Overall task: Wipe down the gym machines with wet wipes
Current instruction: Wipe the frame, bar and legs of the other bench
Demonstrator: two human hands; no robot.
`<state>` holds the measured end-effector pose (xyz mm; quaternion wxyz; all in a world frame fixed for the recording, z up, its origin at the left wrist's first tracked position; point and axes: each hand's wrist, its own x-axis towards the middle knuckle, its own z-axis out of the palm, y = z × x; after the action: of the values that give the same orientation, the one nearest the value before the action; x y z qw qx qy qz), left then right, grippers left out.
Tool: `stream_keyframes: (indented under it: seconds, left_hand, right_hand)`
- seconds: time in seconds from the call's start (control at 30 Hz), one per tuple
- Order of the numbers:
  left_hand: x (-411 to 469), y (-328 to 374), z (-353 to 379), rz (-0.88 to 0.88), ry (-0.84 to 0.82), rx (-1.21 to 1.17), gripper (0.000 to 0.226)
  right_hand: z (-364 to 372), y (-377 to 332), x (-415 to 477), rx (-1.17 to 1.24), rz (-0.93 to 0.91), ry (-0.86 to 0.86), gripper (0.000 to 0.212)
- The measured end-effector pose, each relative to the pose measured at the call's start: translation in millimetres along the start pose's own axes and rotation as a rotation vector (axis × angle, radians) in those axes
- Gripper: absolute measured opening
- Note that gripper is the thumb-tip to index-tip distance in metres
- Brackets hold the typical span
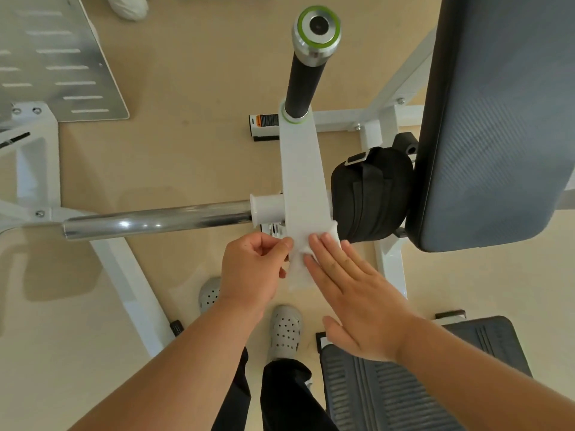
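White wipe [300, 275]: soft, crumpled sheet draped over the near end of the flat white arm [300, 169].
Left hand [252, 269]: fingers curled, pinching the wipe's left edge.
Right hand [357, 300]: flat, with straight fingers pressing the wipe.
Sticker [268, 121]: orange and black, writing unreadable.

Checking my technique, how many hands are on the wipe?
2. The left hand pinches the wipe at its left edge; the right hand presses flat fingers on it, against the white arm.
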<state>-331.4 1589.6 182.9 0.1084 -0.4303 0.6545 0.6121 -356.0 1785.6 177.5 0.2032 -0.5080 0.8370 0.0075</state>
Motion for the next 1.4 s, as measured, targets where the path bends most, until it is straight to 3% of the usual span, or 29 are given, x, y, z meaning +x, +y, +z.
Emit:
stream_keyframes:
  seconds: [0.4,0.83,1.03,1.2,1.4]
  left_hand:
    - [7.1,1.4,-2.9,-0.020,-0.041,0.084,0.029]
    - [14.9,4.2,-7.9,0.039,-0.100,0.191,0.030]
    - [15.6,4.5,-7.8,0.011,-0.115,0.169,0.020]
    - [16.3,4.1,-9.5,-0.016,-0.125,0.151,0.027]
    - [19.1,0.4,-7.7,-0.032,-0.125,0.136,0.028]
  right_hand:
    - [-63.1,54.4,137.0,0.025,0.168,0.043,0.086]
    - [-1.3,-12.7,-9.3,0.050,0.074,-0.047,0.082]
    - [-30.5,16.8,54.3,0.126,0.141,0.000,0.081]
    - [-59.4,46.0,122.4,0.105,0.191,0.043,0.086]
    - [-51.6,35.4,115.4,0.148,0.243,0.043,0.084]
